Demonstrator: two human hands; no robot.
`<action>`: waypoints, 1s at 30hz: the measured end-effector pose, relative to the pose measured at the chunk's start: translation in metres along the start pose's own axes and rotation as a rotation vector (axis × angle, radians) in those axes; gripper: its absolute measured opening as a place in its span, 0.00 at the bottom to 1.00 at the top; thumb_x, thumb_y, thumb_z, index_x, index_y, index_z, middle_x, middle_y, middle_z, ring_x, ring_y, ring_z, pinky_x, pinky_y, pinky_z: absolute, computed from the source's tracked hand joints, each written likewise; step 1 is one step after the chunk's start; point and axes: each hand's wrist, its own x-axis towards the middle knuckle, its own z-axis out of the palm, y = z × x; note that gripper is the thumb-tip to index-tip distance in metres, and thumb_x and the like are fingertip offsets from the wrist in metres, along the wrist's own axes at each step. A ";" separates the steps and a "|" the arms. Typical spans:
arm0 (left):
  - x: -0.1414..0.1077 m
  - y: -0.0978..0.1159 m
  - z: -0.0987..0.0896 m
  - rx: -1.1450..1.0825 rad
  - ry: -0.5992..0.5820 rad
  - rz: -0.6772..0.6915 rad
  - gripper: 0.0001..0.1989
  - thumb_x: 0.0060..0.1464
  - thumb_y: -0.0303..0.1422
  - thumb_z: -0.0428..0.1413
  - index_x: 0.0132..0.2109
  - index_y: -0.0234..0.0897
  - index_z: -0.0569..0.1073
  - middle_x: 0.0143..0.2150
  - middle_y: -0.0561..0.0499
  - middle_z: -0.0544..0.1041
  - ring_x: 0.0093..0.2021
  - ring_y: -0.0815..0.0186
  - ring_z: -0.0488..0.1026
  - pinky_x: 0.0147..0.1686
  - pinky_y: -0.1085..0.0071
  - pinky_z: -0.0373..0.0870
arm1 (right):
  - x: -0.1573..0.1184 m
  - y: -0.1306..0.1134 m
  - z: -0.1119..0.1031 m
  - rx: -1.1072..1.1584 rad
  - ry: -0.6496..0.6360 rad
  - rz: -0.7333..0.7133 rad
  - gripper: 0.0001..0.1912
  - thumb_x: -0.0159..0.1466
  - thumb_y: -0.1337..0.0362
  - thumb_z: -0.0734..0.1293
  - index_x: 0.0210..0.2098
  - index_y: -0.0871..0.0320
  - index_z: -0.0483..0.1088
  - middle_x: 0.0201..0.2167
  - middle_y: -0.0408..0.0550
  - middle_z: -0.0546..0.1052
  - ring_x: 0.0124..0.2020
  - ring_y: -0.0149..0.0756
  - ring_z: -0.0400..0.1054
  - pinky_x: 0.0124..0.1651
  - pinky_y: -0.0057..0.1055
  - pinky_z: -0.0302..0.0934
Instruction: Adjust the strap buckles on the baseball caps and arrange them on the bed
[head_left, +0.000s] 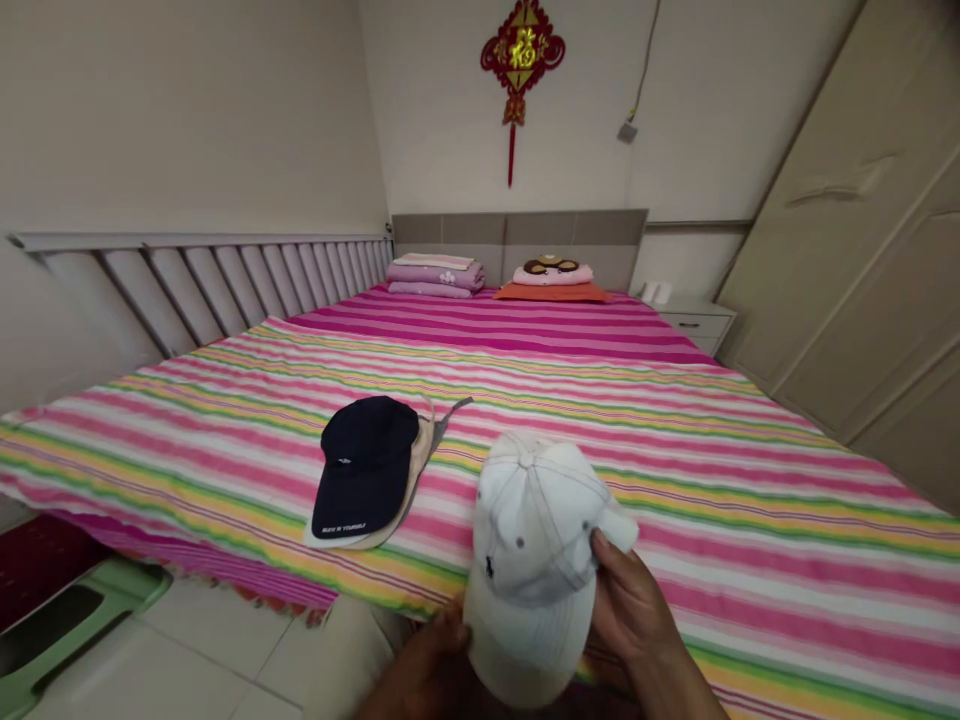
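Cap point(529, 560), white, held up in both my hands, brim point(525, 645) toward me. My left hand point(431, 650) pinches brim's left edge; my right hand point(634, 600) closed on cap's right side, some fingers hidden. Green stool point(139, 590) well left of cap. Navy hat point(367, 460), atop paler hats point(424, 440), nearer cap, same side. Striped sheet point(712, 480) around and beyond cap. Farthest past cap: bedding point(435, 277), headboard point(577, 232), red ornament point(523, 75).

福 point(523, 48) on hanging point(517, 78), emblem point(490, 567) on white cap point(534, 560), probably "YOURSELF" point(351, 526) on navy cap point(367, 460)
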 end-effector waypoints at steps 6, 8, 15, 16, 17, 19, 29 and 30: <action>0.021 0.012 0.000 0.058 -0.056 -0.130 0.20 0.47 0.44 0.53 0.42 0.34 0.74 0.39 0.42 0.76 0.45 0.55 0.70 0.46 0.62 0.61 | -0.009 -0.002 -0.006 -0.083 0.028 0.025 0.30 0.43 0.54 0.72 0.45 0.55 0.69 0.33 0.52 0.78 0.39 0.52 0.70 0.49 0.49 0.56; 0.030 0.018 0.007 0.096 -0.019 -0.210 0.21 0.46 0.46 0.52 0.40 0.34 0.74 0.37 0.42 0.77 0.45 0.55 0.70 0.46 0.62 0.61 | -0.011 -0.004 -0.008 -0.098 -0.003 0.043 0.31 0.43 0.55 0.72 0.46 0.56 0.68 0.34 0.53 0.78 0.41 0.52 0.69 0.49 0.48 0.57; 0.053 0.045 0.028 0.060 0.130 -0.227 0.15 0.46 0.39 0.52 0.35 0.32 0.75 0.28 0.44 0.77 0.43 0.53 0.71 0.44 0.56 0.62 | -0.019 -0.005 -0.020 -0.156 -0.088 0.008 0.37 0.41 0.55 0.73 0.50 0.56 0.64 0.38 0.54 0.77 0.44 0.53 0.68 0.49 0.46 0.57; 0.054 0.048 0.031 0.042 0.113 -0.208 0.16 0.45 0.39 0.52 0.35 0.32 0.75 0.28 0.44 0.77 0.43 0.52 0.71 0.44 0.56 0.62 | -0.020 -0.006 -0.022 -0.168 -0.069 -0.004 0.37 0.41 0.53 0.73 0.49 0.56 0.65 0.37 0.55 0.77 0.43 0.53 0.68 0.49 0.47 0.58; 0.054 0.051 0.034 0.029 0.096 -0.191 0.16 0.43 0.40 0.53 0.36 0.31 0.74 0.29 0.44 0.77 0.43 0.52 0.70 0.45 0.55 0.62 | -0.021 -0.006 -0.026 -0.177 -0.043 -0.014 0.36 0.40 0.50 0.72 0.48 0.56 0.66 0.36 0.55 0.77 0.43 0.54 0.68 0.48 0.48 0.58; 0.054 0.056 0.041 0.011 0.069 -0.167 0.18 0.40 0.40 0.56 0.37 0.32 0.74 0.31 0.44 0.77 0.44 0.51 0.70 0.46 0.56 0.61 | -0.022 -0.006 -0.036 -0.186 0.008 -0.008 0.33 0.42 0.46 0.70 0.44 0.56 0.69 0.33 0.56 0.78 0.42 0.56 0.69 0.48 0.49 0.58; 0.030 0.065 0.075 0.178 0.159 0.051 0.06 0.36 0.32 0.61 0.23 0.33 0.73 0.18 0.53 0.74 0.21 0.67 0.70 0.28 0.71 0.67 | -0.044 0.008 -0.066 -0.173 -0.011 0.207 0.35 0.34 0.48 0.73 0.40 0.55 0.71 0.32 0.56 0.78 0.42 0.56 0.69 0.47 0.46 0.58; 0.029 0.066 0.076 0.182 0.139 0.080 0.06 0.35 0.30 0.62 0.23 0.33 0.73 0.17 0.54 0.73 0.19 0.69 0.69 0.25 0.74 0.66 | -0.046 0.008 -0.064 -0.169 -0.012 0.221 0.33 0.35 0.47 0.73 0.39 0.55 0.72 0.32 0.55 0.78 0.41 0.55 0.69 0.47 0.45 0.58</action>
